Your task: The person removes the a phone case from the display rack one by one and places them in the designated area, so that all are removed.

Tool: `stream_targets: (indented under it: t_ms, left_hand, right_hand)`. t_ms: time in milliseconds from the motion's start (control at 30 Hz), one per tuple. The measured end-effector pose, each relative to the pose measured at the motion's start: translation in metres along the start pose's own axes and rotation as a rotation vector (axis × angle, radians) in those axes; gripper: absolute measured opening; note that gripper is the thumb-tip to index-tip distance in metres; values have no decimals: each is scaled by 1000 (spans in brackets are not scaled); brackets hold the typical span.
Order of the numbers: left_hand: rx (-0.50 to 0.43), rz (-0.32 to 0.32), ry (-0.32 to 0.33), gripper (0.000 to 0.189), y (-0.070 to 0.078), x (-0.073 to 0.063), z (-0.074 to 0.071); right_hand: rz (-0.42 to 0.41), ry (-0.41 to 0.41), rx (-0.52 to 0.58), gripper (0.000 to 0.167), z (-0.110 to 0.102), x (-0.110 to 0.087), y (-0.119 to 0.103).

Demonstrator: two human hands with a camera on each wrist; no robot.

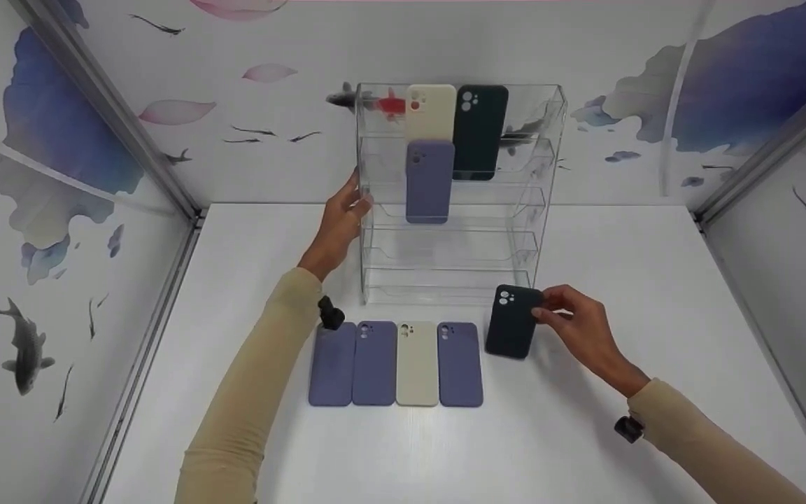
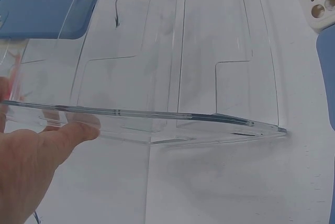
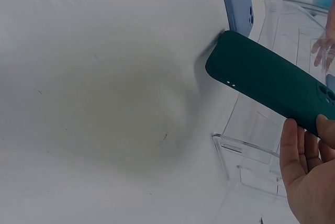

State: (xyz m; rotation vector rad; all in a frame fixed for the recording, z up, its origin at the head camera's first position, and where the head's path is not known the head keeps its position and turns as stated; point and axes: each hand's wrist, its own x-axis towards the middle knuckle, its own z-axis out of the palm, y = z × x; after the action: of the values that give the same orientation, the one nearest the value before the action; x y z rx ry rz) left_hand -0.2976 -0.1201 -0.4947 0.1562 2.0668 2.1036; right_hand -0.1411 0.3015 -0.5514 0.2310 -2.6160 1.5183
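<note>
My right hand [image 1: 581, 325] pinches a dark green phone case [image 1: 513, 322] by its upper right edge, thumb on one face. In the right wrist view the case [image 3: 267, 75] is tilted, with its lower end close over the table. At the left side of a clear acrylic tiered display rack [image 1: 445, 276], my left hand [image 1: 338, 227] grips the side panel; the left wrist view shows its thumb against the panel [image 2: 209, 118]. On the rack's upper tiers stand a cream phone case [image 1: 431, 122], another dark green case [image 1: 480, 133] and a purple case [image 1: 429, 182].
In front of the rack, a row of cases lies flat on the white table [image 1: 410, 455]: a purple case [image 1: 333, 374], a second purple case [image 1: 375, 367], a cream case [image 1: 417, 367] and another purple one. Printed wall panels [image 1: 270, 140] enclose the table.
</note>
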Motion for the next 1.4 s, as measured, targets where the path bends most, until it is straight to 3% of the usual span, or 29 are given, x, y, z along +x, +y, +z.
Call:
stream_targets:
  t_ms: [333,600,1400]
  left_hand:
    - [22,33,-6,70,-1,0,0]
    - [19,40,-15,70,-2,-1,0]
    - [44,20,-5,73,0,-2,-1]
  right_hand:
    - [-10,7,-9,27,5,-3,9]
    - [35,-17,-37,23,10,-6,15]
    - [88,-90,-77,23,27,-9,36]
